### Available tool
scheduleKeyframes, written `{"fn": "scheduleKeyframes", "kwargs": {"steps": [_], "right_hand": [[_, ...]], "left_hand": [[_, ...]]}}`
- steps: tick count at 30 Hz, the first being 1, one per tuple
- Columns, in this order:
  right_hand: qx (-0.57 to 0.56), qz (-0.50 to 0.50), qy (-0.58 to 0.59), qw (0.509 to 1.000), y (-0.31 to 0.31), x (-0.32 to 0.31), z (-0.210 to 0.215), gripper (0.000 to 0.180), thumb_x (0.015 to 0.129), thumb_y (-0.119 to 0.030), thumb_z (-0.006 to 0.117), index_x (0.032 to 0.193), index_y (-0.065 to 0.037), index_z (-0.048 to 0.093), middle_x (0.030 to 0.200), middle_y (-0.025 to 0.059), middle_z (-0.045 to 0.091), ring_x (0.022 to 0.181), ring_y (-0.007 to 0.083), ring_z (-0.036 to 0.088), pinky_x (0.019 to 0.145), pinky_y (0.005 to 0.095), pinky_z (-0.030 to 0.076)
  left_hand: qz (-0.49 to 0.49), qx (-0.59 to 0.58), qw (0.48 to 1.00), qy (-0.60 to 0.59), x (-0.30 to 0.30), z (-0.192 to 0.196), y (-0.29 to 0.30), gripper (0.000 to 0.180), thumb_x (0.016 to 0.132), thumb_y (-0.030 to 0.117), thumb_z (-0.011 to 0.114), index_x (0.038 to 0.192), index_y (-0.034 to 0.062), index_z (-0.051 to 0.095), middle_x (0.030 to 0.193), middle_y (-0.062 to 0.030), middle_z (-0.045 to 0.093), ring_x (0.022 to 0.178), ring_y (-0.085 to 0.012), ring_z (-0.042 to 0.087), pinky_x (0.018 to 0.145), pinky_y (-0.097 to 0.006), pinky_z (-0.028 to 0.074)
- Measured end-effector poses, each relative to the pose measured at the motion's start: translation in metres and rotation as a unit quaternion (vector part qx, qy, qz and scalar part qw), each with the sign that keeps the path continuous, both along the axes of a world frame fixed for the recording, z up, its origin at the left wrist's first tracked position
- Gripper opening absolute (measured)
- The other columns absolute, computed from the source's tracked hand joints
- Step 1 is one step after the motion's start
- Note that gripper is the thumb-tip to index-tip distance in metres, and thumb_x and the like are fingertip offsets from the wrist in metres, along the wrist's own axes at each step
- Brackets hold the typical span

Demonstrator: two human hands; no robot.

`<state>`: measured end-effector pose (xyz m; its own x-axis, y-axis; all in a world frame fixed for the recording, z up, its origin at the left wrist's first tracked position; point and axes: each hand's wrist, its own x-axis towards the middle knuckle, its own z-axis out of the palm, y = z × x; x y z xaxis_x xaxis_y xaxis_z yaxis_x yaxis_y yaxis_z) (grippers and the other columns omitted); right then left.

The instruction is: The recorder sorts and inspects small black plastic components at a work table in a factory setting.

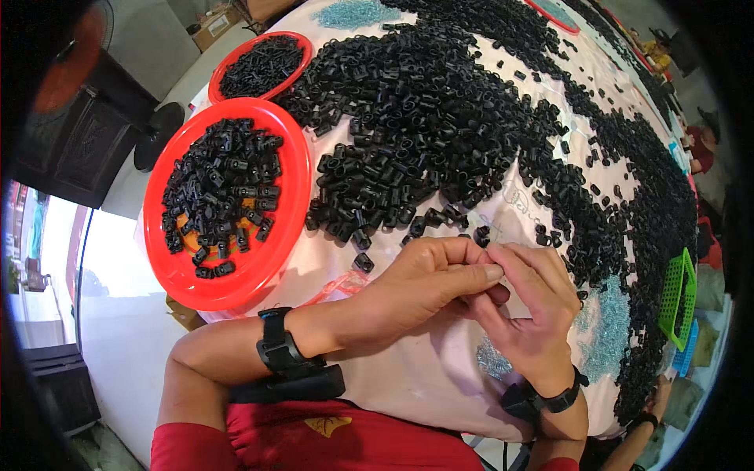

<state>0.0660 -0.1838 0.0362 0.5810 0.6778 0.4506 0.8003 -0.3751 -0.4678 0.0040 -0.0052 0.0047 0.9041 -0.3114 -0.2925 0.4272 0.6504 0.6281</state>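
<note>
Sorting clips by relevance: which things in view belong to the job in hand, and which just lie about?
Likely in the job:
left hand and right hand, fingertips meeting; anything between them is hidden
black parts heaped on the table
larger red tray
pale blue pieces

Probably just about:
round black stand
cardboard box

Small parts [424, 118]: black. Nearer tray [294, 196]: red, orange within. Tabletop [393, 386]: pale pink. Basket [671, 302]: bright green. Shirt [271, 436]: red, yellow motif.

A grey wall [153, 39] stands between ten and eleven o'clock, dark panelled woodwork [75, 141] near ten, a brightly lit opening [38, 255] at nine beside pale, glossy floor [118, 306], and dark, boxy furniture [59, 388] at eight.
</note>
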Motion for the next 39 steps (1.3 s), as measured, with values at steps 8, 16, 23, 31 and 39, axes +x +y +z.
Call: {"fn": "scheduleKeyframes", "kwargs": {"steps": [8,16,23,31,39], "right_hand": [[0.012,0.026,-0.028,0.999,-0.002,0.006,0.001,0.048,0.066,-0.001,0.083,0.112,0.003,0.072,0.103,0.0156,0.072,0.084,0.0306,0.067,0.072,0.0364,0.056],[0.003,0.044,-0.055,0.998,-0.007,0.012,-0.003,0.043,0.067,-0.003,0.083,0.108,0.004,0.071,0.098,0.0161,0.071,0.079,0.0302,0.067,0.069,0.0363,0.055],[0.004,0.058,-0.048,0.997,-0.006,0.013,-0.004,0.043,0.066,-0.002,0.083,0.107,0.003,0.07,0.096,0.0141,0.071,0.076,0.0287,0.066,0.066,0.0363,0.054],[-0.002,0.07,-0.042,0.997,-0.009,0.016,-0.005,0.046,0.065,-0.004,0.085,0.108,0.003,0.07,0.096,0.0143,0.071,0.076,0.0288,0.065,0.066,0.0356,0.054],[-0.033,0.065,-0.053,0.996,-0.01,0.013,-0.006,0.043,0.07,-0.008,0.084,0.108,0.003,0.07,0.094,0.0138,0.07,0.075,0.029,0.065,0.066,0.0369,0.054]], "left_hand": [[-0.014,-0.01,1.0,0.006,0.001,0.0,-0.002,0.022,0.107,0.02,0.06,0.117,0.0019,0.066,0.109,-0.005,0.072,0.104,-0.0123,0.068,0.093,-0.028,0.056],[-0.081,0.021,0.996,-0.027,-0.003,0.005,0.003,0.033,0.111,0.03,0.05,0.113,0.0027,0.069,0.105,0.0,0.071,0.093,-0.0056,0.063,0.088,-0.024,0.051],[-0.066,0.017,0.998,-0.005,-0.005,0.001,0.002,0.032,0.109,0.025,0.054,0.125,-0.0005,0.067,0.112,-0.006,0.073,0.102,-0.0107,0.067,0.091,-0.029,0.055],[-0.079,0.043,0.996,0.015,-0.005,0.004,0.004,0.031,0.109,0.027,0.056,0.119,0.0016,0.071,0.107,-0.004,0.073,0.099,-0.0091,0.066,0.09,-0.028,0.054],[-0.067,0.021,0.998,-0.002,-0.006,-0.001,0.001,0.032,0.109,0.031,0.055,0.112,0.0037,0.072,0.104,-0.0024,0.073,0.095,-0.0083,0.067,0.088,-0.028,0.055]]}}
